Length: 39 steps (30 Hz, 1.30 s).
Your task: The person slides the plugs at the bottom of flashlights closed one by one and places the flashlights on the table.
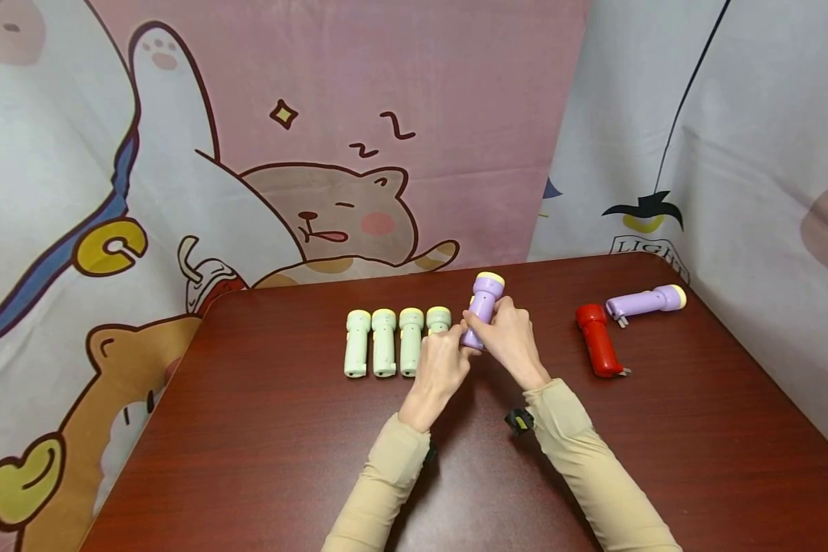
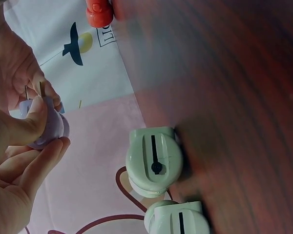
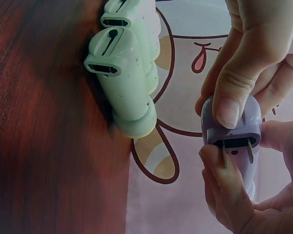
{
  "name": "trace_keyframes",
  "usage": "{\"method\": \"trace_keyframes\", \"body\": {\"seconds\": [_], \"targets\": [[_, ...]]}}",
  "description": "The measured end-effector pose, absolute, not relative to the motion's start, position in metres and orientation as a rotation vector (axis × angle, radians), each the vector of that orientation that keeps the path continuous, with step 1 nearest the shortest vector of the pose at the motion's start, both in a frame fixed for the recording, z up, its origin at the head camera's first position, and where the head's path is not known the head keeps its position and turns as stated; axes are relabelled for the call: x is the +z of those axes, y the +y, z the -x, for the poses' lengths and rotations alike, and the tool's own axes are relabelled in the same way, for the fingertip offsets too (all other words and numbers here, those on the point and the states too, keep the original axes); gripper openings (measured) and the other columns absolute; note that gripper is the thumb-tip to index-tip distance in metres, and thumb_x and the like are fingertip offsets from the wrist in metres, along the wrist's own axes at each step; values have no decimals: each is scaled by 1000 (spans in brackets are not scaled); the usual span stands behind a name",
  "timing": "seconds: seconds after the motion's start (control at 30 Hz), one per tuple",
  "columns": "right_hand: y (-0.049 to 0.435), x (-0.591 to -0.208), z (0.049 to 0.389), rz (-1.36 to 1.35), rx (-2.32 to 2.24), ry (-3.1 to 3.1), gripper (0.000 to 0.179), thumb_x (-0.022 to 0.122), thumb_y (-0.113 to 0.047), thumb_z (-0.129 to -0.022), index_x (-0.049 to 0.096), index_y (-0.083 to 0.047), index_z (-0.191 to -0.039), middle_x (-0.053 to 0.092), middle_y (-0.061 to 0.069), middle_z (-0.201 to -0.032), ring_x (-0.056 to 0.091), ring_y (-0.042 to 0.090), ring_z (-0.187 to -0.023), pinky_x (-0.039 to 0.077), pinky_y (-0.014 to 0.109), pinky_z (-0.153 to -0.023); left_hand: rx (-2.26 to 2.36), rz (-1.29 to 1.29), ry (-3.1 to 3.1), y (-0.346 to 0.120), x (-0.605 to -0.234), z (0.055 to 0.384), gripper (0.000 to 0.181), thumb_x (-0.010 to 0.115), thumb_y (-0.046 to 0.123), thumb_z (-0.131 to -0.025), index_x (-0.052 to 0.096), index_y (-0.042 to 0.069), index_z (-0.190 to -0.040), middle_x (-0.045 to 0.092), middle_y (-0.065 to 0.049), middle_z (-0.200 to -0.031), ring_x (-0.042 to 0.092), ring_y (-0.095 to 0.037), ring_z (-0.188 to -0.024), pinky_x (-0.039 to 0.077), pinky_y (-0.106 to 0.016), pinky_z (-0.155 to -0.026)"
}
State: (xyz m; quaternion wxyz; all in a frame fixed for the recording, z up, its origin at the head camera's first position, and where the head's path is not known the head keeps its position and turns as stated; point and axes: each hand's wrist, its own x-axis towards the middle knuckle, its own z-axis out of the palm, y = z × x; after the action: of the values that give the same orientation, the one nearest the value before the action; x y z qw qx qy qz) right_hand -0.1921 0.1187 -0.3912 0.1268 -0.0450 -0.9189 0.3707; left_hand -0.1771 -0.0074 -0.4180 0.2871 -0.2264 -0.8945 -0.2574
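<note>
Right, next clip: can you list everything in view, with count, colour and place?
pale green flashlights: four, pale green, in a row, the rightmost partly hidden by the left grip
held purple flashlight: one, purple with yellow rim, in both hands
lying purple flashlight: one, purple with yellow rim, table's right side
red flashlight: one, red, between the two purple ones
table: one, dark reddish brown, beneath them
printed cloth: piece count unclear, pink and white with cartoons, behind and beside the table
sleeves: two, beige, on the forearms
left grip: one, bare, on the held purple flashlight
right grip: one, bare, same flashlight
</note>
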Motion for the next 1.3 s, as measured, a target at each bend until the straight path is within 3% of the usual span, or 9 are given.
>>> {"method": "trace_keyframes", "body": {"seconds": [0.5,1.3], "targets": [[119,-392,192,103,1092,-2669,46,67,-41,-83,54,2,-90,62,15,-73,57,22,-60,41,27,-49,-730,621,-2397,-10,-418,177,25,77,8,-75,71,2,-98,75,-12,-89,72,-24,-72,54,-28,-57],[118,-392,190,93,1087,-2666,47,68,-41,-82,53,3,-89,57,12,-69,54,20,-57,39,26,-47,-715,613,-2404,-11,-419,175,21,76,5,-74,71,3,-95,74,-11,-79,71,-22,-68,53,-27,-55]]}}
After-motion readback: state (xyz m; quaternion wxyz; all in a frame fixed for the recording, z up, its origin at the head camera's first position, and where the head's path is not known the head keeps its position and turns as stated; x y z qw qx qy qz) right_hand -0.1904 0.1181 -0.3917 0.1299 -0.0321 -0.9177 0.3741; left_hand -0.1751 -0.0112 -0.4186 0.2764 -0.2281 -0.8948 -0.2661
